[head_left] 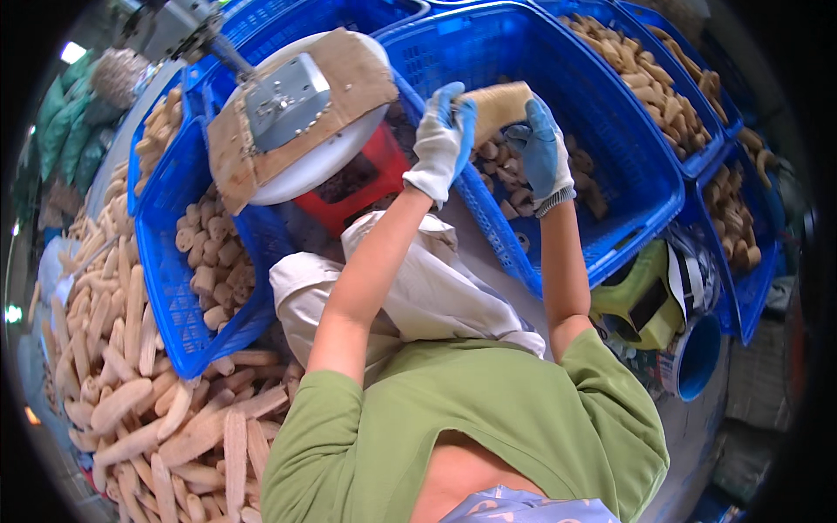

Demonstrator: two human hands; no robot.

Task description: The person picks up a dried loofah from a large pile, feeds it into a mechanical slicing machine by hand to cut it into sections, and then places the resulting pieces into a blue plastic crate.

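Note:
A dried loofah piece is held between my two gloved hands, above a large blue plastic basket. My left hand, in a white and blue work glove, grips its left end. At its right end, my right hand in a matching glove has its fingers against the loofah; the palm side shows blue. Short cut loofah pieces lie in the basket below. Left of my hands, a grey metal plate sits on brown cardboard over a round white surface, with small bits scattered on it.
A red plastic stool stands under the round surface. To the left are a blue basket of short pieces and a big heap of whole loofahs. More filled blue baskets stand at right, near a green container and a blue-lined bucket.

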